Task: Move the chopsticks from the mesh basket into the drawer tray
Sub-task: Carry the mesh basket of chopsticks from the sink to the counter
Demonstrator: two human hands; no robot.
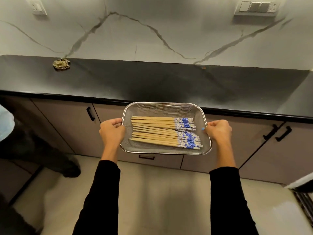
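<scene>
A rectangular steel mesh basket (pixel 162 107) hangs in the air in front of the black counter (pixel 152 78), just below its front edge. Several wooden chopsticks (pixel 157 131) with blue-and-white patterned ends lie side by side in it, the patterned ends to the right. My left hand (pixel 111 131) grips the basket's left rim. My right hand (pixel 218 130) grips the right rim. No drawer tray is in view; the drawers below the counter are closed.
A crumpled cloth (pixel 61 63) lies at the counter's back left. Cabinet doors with black handles (pixel 90 113) run under the counter. Another person's leg and shoe (pixel 67 167) stand on the floor at left. A dark rack edge (pixel 304 200) shows at lower right.
</scene>
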